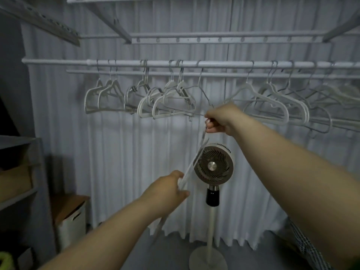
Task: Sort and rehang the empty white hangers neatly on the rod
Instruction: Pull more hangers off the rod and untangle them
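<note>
A: Where is the slim white plastic hanger [194,162]?

B: It is being held edge-on below the long white metal rod [126,63]. The right hand [221,118] is pinching its top and the left hand [167,189] is gripping its lower end.

A: Advice?

B: I'm suggesting turning its hook squarely toward the gap beside the bunched white hangers [171,98]. The hook is hiding behind the fingers, and I'm not making out whether it's one hanger or several.

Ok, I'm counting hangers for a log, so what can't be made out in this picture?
Head view only.
Held hanger: edge-on and blurred, so one or several cannot be told; the right hand hides its top, and the left hand covers part of it.
Hangers on the rod: bunched and overlapping, blurring and cut off at the right edge, so no sure count.
</note>
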`<action>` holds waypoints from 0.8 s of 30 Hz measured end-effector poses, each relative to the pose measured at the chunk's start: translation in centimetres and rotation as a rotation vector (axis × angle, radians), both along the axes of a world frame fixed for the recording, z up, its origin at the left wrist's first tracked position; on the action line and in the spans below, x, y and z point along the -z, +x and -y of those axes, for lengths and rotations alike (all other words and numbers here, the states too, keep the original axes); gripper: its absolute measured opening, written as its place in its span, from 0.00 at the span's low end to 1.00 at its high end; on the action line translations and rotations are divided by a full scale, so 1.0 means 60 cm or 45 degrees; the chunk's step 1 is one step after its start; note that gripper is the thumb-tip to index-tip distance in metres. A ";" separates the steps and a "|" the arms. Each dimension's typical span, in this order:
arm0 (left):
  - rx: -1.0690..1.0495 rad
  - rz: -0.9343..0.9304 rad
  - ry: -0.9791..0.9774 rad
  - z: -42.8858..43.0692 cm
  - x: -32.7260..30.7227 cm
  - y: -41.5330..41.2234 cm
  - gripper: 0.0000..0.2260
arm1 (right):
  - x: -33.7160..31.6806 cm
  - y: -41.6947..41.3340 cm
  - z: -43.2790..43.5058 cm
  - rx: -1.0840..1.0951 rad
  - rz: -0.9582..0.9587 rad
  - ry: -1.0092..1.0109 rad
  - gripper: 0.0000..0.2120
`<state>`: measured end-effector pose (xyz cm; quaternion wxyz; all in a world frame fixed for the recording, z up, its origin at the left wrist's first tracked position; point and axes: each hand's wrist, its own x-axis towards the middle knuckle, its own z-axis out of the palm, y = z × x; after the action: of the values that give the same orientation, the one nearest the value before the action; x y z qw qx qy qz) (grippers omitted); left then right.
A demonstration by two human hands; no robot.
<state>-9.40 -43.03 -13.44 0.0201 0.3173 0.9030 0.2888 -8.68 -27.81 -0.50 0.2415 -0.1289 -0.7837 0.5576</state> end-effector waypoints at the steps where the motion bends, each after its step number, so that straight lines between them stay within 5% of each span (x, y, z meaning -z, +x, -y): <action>1: 0.024 0.079 0.063 -0.004 0.001 -0.006 0.17 | -0.004 -0.001 -0.005 0.002 -0.023 -0.016 0.14; 6: -0.019 -0.002 0.233 -0.036 -0.018 -0.033 0.14 | -0.025 -0.001 -0.046 -0.015 -0.020 0.126 0.12; 11: 0.019 0.181 0.410 -0.080 -0.082 -0.069 0.13 | -0.076 -0.005 -0.122 0.556 -0.073 1.140 0.12; 13: 0.057 0.246 0.477 -0.106 -0.113 -0.088 0.13 | -0.097 -0.011 -0.163 0.724 -0.007 1.366 0.14; 19: 0.058 0.165 0.636 -0.207 -0.206 -0.139 0.06 | -0.107 -0.039 -0.287 0.789 0.374 1.382 0.18; 24: 0.063 0.059 0.707 -0.285 -0.272 -0.176 0.07 | -0.095 -0.055 -0.351 0.710 0.416 1.337 0.18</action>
<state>-19.98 -25.92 2.86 -0.0401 0.3259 0.7805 0.5319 -11.97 -6.75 5.19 0.2861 -0.2767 -0.9173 -0.0139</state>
